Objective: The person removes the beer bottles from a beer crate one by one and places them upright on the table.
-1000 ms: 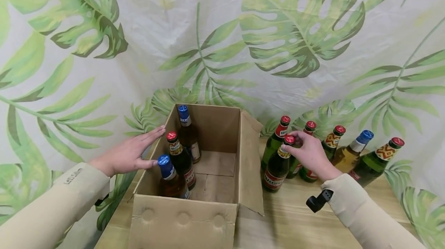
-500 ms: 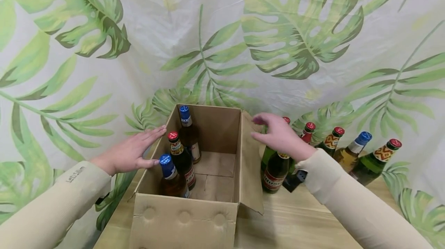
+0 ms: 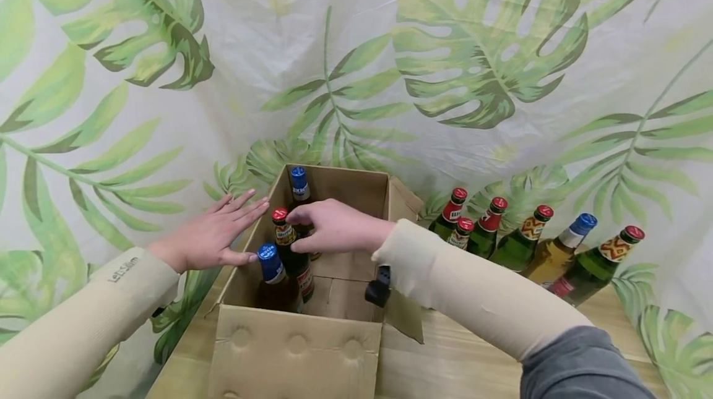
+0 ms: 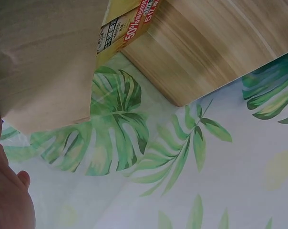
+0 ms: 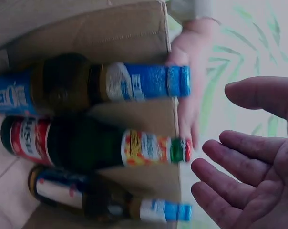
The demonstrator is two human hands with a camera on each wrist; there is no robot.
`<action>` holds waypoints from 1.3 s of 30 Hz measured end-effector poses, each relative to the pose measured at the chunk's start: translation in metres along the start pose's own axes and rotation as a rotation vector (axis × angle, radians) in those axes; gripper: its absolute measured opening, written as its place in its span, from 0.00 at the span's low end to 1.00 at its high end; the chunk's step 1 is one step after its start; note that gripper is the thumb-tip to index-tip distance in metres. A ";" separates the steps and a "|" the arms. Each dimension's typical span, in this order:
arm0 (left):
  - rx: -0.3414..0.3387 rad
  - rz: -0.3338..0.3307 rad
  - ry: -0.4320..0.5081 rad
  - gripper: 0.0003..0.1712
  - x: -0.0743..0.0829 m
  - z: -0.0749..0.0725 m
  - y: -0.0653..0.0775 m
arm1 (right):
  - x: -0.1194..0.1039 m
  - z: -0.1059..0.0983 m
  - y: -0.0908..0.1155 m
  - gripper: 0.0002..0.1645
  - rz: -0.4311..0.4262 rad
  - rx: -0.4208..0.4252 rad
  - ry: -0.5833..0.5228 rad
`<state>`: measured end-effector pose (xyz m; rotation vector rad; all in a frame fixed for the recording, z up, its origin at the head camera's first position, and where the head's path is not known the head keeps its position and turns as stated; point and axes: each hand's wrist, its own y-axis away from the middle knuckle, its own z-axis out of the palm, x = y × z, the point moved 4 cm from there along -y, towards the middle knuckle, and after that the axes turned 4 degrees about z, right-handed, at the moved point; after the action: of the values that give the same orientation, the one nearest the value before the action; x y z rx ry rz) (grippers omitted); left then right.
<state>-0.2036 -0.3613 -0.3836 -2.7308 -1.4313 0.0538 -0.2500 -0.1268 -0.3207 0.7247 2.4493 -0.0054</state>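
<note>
An open cardboard box [image 3: 295,343] holds three upright beer bottles along its left wall: a blue-capped bottle [image 3: 271,266] in front, a red-capped green bottle [image 3: 304,278] in the middle, another blue-capped bottle [image 3: 299,184] behind. My left hand [image 3: 208,241] rests on the box's left edge, fingers straight and spread. Over the box, my right hand [image 3: 337,226] reaches towards the neck of the red-capped bottle. In the right wrist view, its fingers [image 5: 230,188] are apart and bent slightly, with a gap to the red cap [image 5: 187,150]. Nothing is in that hand.
Right of the box, several beer bottles stand on the wooden table [image 3: 473,349], among them a red-capped bottle [image 3: 461,235] and a blue-capped bottle [image 3: 557,257]. A side flap [image 3: 406,315] hangs outward on the right. A leaf-patterned cloth [image 3: 356,77] hangs behind.
My right hand has left the red-capped bottle on the table and moved left, empty, over the box to the bottles inside. My left hand stays at the box edge.
</note>
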 end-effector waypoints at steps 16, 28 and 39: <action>-0.016 -0.031 0.011 0.54 0.000 -0.002 0.006 | -0.012 0.056 -0.040 0.25 -0.087 -0.127 0.040; 0.018 -0.013 0.000 0.53 -0.005 0.004 0.002 | -0.010 0.066 -0.027 0.20 -0.132 0.016 0.065; 0.083 0.013 -0.003 0.53 -0.001 0.003 0.002 | -0.009 0.014 0.010 0.17 -0.138 0.282 -0.199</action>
<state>-0.2028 -0.3628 -0.3871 -2.6747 -1.3804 0.1144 -0.2312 -0.1247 -0.3257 0.6369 2.3248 -0.4620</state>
